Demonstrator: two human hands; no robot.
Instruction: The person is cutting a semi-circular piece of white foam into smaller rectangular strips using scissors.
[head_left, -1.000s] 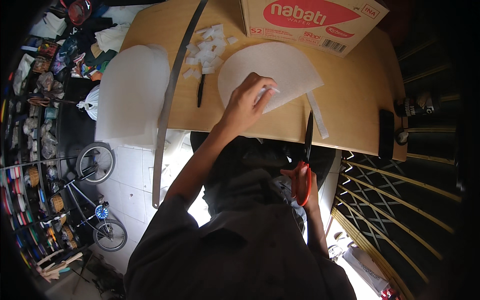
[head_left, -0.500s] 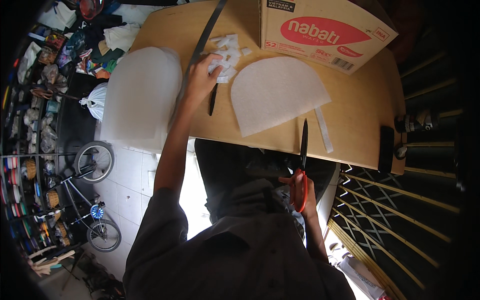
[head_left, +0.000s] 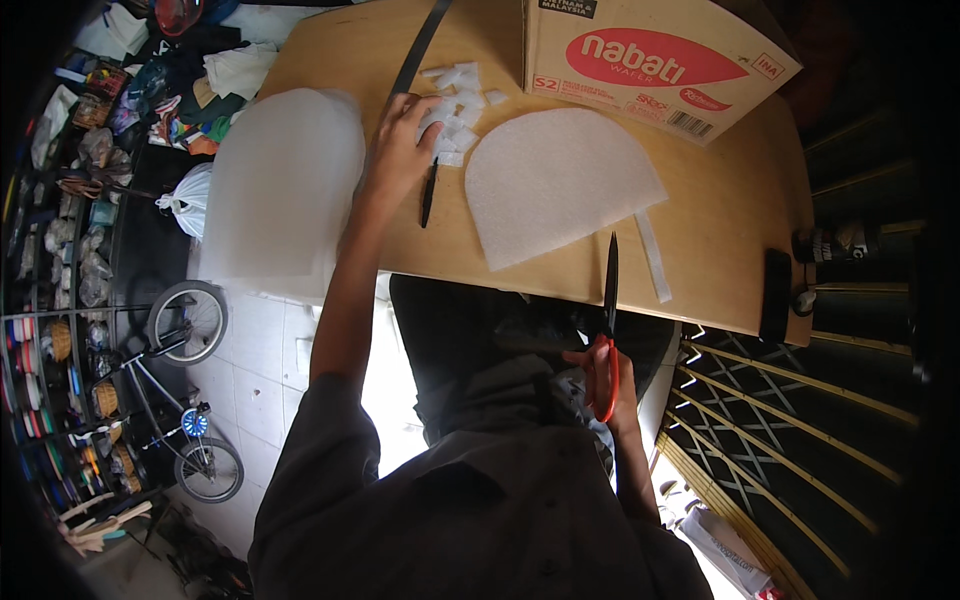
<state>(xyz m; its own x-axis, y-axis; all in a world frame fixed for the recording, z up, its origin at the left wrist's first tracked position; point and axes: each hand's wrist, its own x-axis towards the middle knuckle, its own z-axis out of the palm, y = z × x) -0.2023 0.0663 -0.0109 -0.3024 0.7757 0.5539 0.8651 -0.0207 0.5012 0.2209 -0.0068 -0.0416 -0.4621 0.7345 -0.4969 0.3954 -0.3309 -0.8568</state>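
Observation:
My left hand (head_left: 403,140) is over the table beside a loose heap of small white fabric scraps (head_left: 462,105), thumb apart from the fingers and nothing visible between them. A long dark strip (head_left: 418,55) passes next to it, and a black pen (head_left: 429,200) lies below the scraps. My right hand (head_left: 622,385) grips red-handled scissors (head_left: 611,290) at the table's near edge, dark blades together and pointing away from me. Beyond the blades lies a dome-shaped whitish fabric piece (head_left: 560,185), with a narrow white strip (head_left: 653,255) by its right corner.
Translucent rounded sheets (head_left: 285,190) are stacked at the table's left. A cardboard box (head_left: 650,70) stands at the back right, and a black flat object (head_left: 775,295) rests by the right edge. A small bicycle (head_left: 185,400) is on the floor at left, near crowded shelves.
My left hand has drawn slightly left off the scraps, uncovering more of them. My right hand still holds the scissors, which have turned a little.

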